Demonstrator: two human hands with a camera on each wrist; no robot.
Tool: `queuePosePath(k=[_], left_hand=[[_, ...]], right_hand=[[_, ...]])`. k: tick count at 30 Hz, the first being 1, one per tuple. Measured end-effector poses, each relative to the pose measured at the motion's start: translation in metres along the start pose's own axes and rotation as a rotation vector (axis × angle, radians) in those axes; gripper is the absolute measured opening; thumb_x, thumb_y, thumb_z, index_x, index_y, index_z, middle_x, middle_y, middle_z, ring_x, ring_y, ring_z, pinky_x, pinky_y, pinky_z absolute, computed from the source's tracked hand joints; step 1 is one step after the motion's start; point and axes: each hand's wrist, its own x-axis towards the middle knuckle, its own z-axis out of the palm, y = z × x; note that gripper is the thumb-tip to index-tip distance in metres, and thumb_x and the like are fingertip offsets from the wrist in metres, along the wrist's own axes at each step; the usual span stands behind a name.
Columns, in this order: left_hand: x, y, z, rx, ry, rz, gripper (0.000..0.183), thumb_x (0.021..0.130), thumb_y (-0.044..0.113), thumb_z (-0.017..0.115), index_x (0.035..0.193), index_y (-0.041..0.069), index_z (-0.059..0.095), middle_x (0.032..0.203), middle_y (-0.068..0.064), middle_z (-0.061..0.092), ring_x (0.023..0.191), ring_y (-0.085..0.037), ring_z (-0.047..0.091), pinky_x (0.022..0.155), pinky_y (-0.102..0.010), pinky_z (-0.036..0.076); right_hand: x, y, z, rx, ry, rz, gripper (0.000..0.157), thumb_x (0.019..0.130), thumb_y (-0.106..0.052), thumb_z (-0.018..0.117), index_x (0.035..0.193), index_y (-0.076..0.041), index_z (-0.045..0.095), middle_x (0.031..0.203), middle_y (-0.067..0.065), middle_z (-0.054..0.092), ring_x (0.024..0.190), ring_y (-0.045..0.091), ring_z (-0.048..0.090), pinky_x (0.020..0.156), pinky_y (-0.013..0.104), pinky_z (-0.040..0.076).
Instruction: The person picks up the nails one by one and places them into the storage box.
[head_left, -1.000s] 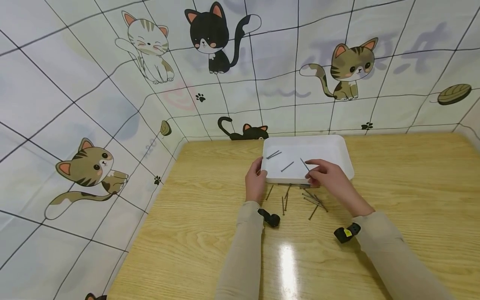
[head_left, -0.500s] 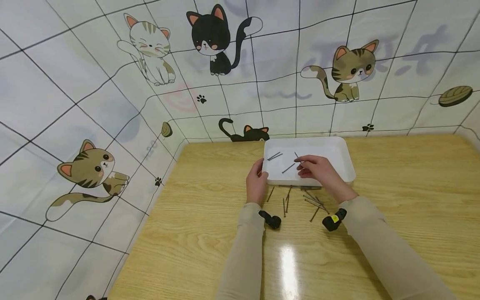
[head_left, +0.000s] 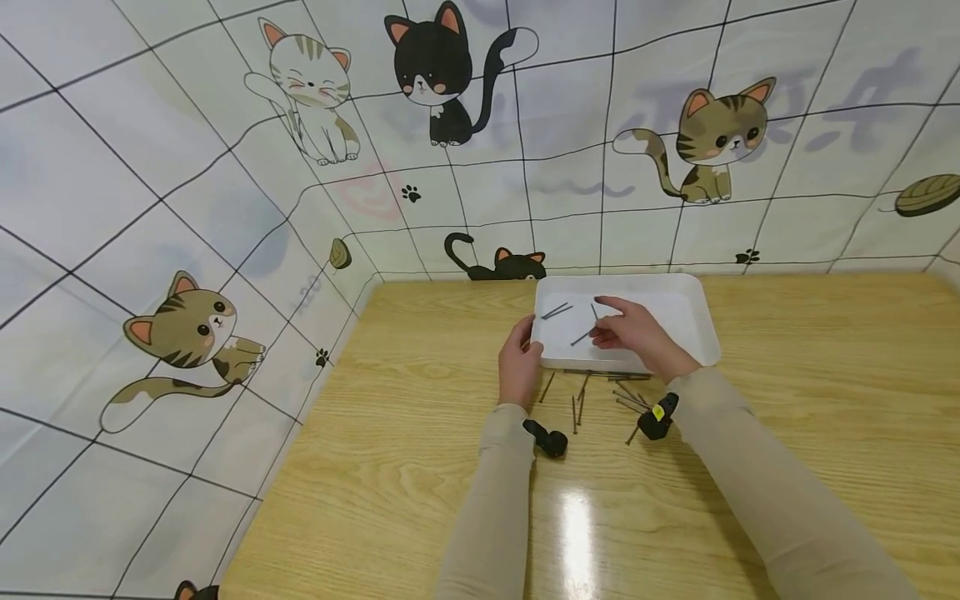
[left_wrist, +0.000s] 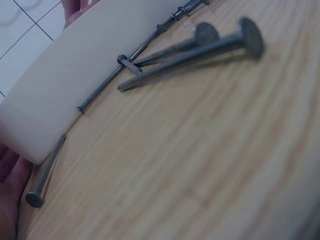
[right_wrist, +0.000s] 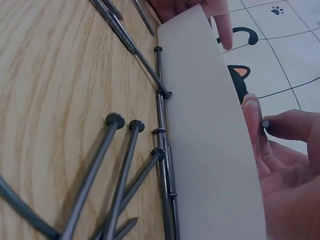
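Observation:
My left hand (head_left: 520, 367) grips the left end of a white tray (head_left: 686, 325), thumb near the front corner and fingers along the side. Over the tray's middle, my right hand (head_left: 641, 335) pinches a nail (right_wrist: 265, 123) whose head shows between the fingers in the right wrist view. Two nails (head_left: 557, 311) lie side by side at the tray's left, and another nail (head_left: 581, 338) lies just left of the right fingertips. In the left wrist view, a loose nail (left_wrist: 47, 172) lies on the table close to the left hand and the tray corner.
Several nails (head_left: 576, 412) are scattered on the wooden table (head_left: 375, 467) in front of the tray. Some lie along the tray's front wall (right_wrist: 205, 135). Behind and to the left stands a wall covering (head_left: 570, 125) printed with cats.
My right hand has moved left and farther into the tray with the nail, its index finger now stretched more forward. The left hand stays at the tray's end.

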Motion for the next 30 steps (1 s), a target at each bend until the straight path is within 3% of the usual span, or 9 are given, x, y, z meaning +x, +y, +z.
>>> queuePosePath(k=[10, 15, 22, 26, 30], left_hand=[[0.001, 0.0, 0.002, 0.001, 0.0, 0.013, 0.049, 0.083, 0.011, 0.045, 0.128, 0.029, 0.048, 0.126, 0.011, 0.049, 0.113, -0.01, 0.047, 0.089, -0.032, 0.04], [0.001, 0.001, 0.001, 0.007, -0.001, 0.008, 0.049, 0.083, 0.011, 0.045, 0.127, 0.03, 0.048, 0.127, 0.008, 0.049, 0.113, -0.011, 0.047, 0.089, -0.031, 0.04], [0.0, 0.001, 0.001, 0.008, -0.003, 0.002, 0.048, 0.083, 0.011, 0.045, 0.129, 0.028, 0.048, 0.125, 0.014, 0.048, 0.114, -0.012, 0.047, 0.089, -0.032, 0.041], [-0.001, 0.002, 0.0, 0.01, -0.001, 0.0, 0.048, 0.084, 0.011, 0.045, 0.129, 0.027, 0.047, 0.127, 0.011, 0.048, 0.113, -0.011, 0.047, 0.089, -0.033, 0.04], [-0.001, 0.003, 0.001, 0.001, -0.003, -0.01, 0.048, 0.084, 0.011, 0.045, 0.129, 0.028, 0.048, 0.126, 0.012, 0.048, 0.113, -0.011, 0.047, 0.089, -0.033, 0.04]], right_hand=[[0.013, 0.005, 0.001, 0.023, -0.007, 0.071, 0.053, 0.093, -0.01, 0.037, 0.143, -0.011, 0.02, 0.113, 0.025, 0.053, 0.089, 0.023, 0.06, 0.074, 0.03, 0.05], [0.019, 0.012, -0.001, 0.051, -0.003, 0.097, 0.052, 0.094, -0.01, 0.038, 0.142, -0.003, 0.019, 0.115, 0.026, 0.052, 0.091, 0.024, 0.061, 0.077, 0.033, 0.049], [0.026, 0.017, -0.002, 0.094, 0.082, 0.115, 0.044, 0.092, -0.01, 0.045, 0.133, 0.005, 0.035, 0.112, 0.025, 0.055, 0.084, 0.02, 0.063, 0.073, 0.031, 0.05], [0.028, 0.016, -0.001, 0.05, 0.158, 0.121, 0.036, 0.09, -0.011, 0.05, 0.12, 0.007, 0.048, 0.105, 0.022, 0.058, 0.073, 0.014, 0.063, 0.065, 0.026, 0.051], [0.028, 0.015, 0.001, -0.104, 0.239, 0.138, 0.032, 0.088, -0.018, 0.055, 0.113, 0.001, 0.055, 0.102, 0.017, 0.057, 0.068, 0.014, 0.058, 0.06, 0.026, 0.05]])
